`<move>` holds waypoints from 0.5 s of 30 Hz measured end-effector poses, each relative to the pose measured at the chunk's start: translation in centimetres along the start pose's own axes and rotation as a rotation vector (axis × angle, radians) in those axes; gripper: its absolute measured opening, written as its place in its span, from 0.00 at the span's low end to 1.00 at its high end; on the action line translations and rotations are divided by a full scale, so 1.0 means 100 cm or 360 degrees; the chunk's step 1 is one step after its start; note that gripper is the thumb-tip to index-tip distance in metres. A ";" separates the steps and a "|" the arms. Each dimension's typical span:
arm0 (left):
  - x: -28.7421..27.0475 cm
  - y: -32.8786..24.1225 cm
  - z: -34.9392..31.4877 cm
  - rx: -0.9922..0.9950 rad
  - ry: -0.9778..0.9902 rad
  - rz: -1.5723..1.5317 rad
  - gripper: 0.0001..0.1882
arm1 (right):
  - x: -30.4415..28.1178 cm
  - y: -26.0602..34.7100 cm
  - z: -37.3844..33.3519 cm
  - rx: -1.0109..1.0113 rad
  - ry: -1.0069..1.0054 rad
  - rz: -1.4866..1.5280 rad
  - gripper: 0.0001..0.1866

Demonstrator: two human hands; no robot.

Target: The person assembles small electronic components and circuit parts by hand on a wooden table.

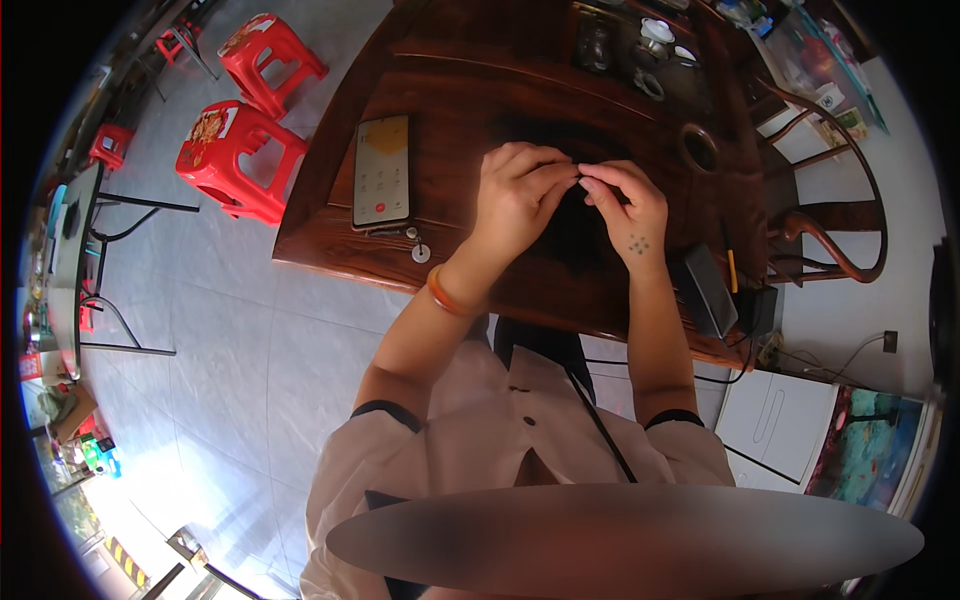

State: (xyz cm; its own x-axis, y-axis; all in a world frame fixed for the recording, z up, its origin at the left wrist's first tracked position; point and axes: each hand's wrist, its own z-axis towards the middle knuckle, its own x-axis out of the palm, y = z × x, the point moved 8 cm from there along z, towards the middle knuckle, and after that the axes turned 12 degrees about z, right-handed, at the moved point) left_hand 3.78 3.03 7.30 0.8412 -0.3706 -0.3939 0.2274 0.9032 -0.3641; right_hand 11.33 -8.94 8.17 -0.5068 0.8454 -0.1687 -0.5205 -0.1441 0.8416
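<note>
My left hand and my right hand meet fingertip to fingertip above a dark wooden table. The fingers of both hands pinch together around something very small and dark between them; I cannot tell what it is. A dark cloth lies on the table under the hands. An orange bangle sits on my left wrist. To the left of my left hand lies a smartphone with its screen lit, and a small round key or tag rests just below it.
Two red plastic stools stand on the tiled floor left of the table. A tea tray with cups sits at the far side. A dark device and a cable lie at the right edge, beside a wooden chair.
</note>
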 end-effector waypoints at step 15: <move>0.027 0.025 -0.015 -0.0756 0.0422 -0.1159 0.04 | 0.003 -0.004 -0.001 0.0014 0.0053 0.0284 0.10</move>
State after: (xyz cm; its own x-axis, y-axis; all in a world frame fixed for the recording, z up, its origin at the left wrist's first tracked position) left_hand 5.86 3.98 4.07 0.4144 -0.9057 -0.0899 0.3829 0.2631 -0.8855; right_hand 11.27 -8.71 7.74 -0.6131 0.7893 -0.0329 -0.4144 -0.2859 0.8640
